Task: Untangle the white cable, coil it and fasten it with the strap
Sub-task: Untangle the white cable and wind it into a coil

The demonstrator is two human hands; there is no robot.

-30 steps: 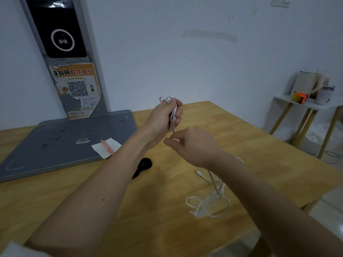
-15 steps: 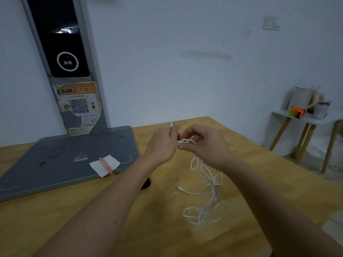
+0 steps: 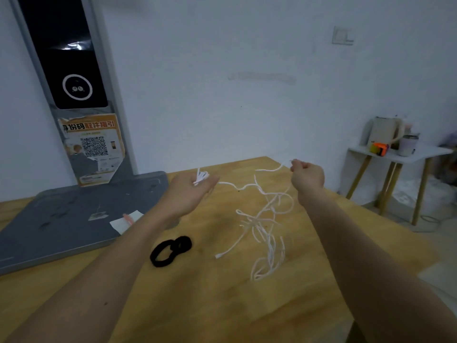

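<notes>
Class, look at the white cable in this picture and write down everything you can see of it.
The white cable is thin, looks like soft plastic cord, and is slightly blurred. The left hand holds a small bunch of its loops; the right hand pinches a strand higher up. Between them it sags in wavy lines, then hangs in a knotted tangle down to the wooden table, where loose loops lie. One end with a small plug rests on the table, near the black strap but apart from it.

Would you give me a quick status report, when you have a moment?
Left hand and right hand both grip the cable. Cable still tangled, hanging between. Strap untouched on table.
</notes>
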